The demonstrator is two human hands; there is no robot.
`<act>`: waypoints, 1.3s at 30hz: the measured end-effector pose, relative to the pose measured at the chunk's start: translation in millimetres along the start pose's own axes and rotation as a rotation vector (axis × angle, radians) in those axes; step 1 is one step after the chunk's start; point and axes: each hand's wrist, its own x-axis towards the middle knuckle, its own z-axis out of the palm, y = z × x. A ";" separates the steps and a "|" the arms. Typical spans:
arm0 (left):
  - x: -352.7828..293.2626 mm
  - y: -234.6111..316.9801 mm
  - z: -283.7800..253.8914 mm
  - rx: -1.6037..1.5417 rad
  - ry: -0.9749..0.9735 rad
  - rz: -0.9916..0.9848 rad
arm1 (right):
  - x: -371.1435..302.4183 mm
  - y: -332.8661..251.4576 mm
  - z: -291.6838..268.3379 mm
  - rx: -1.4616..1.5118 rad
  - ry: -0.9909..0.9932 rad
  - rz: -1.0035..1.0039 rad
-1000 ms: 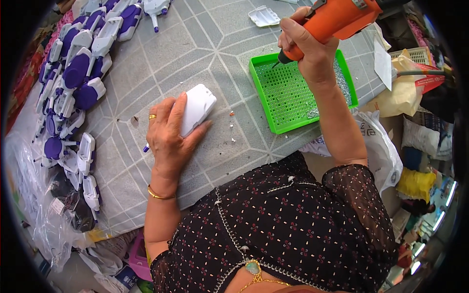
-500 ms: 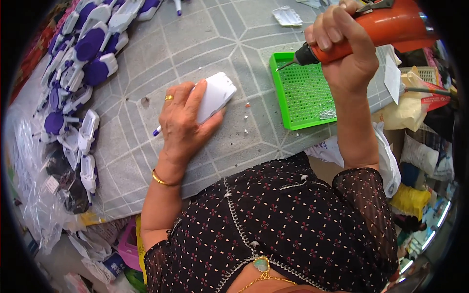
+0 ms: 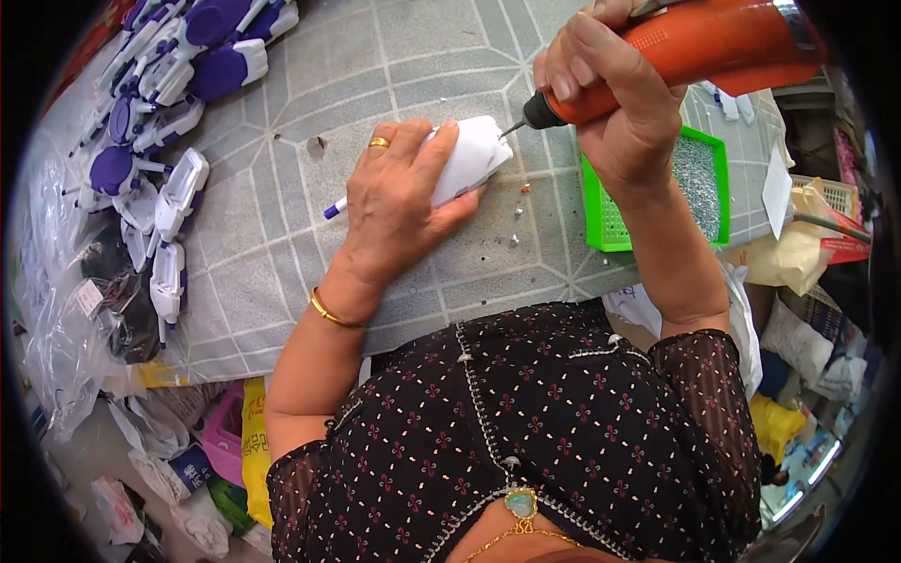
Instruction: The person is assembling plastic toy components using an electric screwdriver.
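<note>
My left hand (image 3: 399,192) is closed around a white plastic piece (image 3: 474,155) with a rounded shell, low over the table. A thin white stick with a purple tip (image 3: 335,207) pokes out behind that hand. In my right hand (image 3: 619,103) is a red-orange electric screwdriver (image 3: 723,47), gripped round its body and tilted. Its thin bit (image 3: 512,129) meets the notched right end of the white piece. Whether a screw sits at the bit is too small to tell. Partly behind my right wrist lies a green tray (image 3: 593,211) holding many small metal screws (image 3: 694,183).
A heap of white-and-purple plastic assemblies (image 3: 178,84) covers the table's left side, beside clear plastic bags (image 3: 56,281). Small crumbs (image 3: 516,225) dot the grey patterned tablecloth (image 3: 263,291). Bags and a pink basket (image 3: 223,436) lie below the table edge.
My right hand has brought the screwdriver from above the green tray leftward to the end of the white piece. My left hand keeps its hold. The whole view has shifted slightly.
</note>
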 end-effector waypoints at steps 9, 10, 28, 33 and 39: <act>-0.8 -1.8 0.3 0.002 0.001 0.005 | 1.9 7.5 -5.7 -0.006 -0.002 -0.005; -0.9 -2.0 0.5 0.003 0.000 0.004 | 1.6 7.6 -4.9 -0.009 0.003 -0.012; -1.2 -2.1 0.5 0.001 -0.002 0.002 | 0.1 7.6 -5.8 -0.044 -0.042 -0.008; -1.6 -2.1 0.9 0.001 0.000 0.006 | 0.3 8.5 -4.3 -0.060 -0.043 -0.018; 2.5 6.1 -5.7 0.098 -0.037 0.002 | 3.2 8.4 -5.8 -0.066 -0.034 -0.007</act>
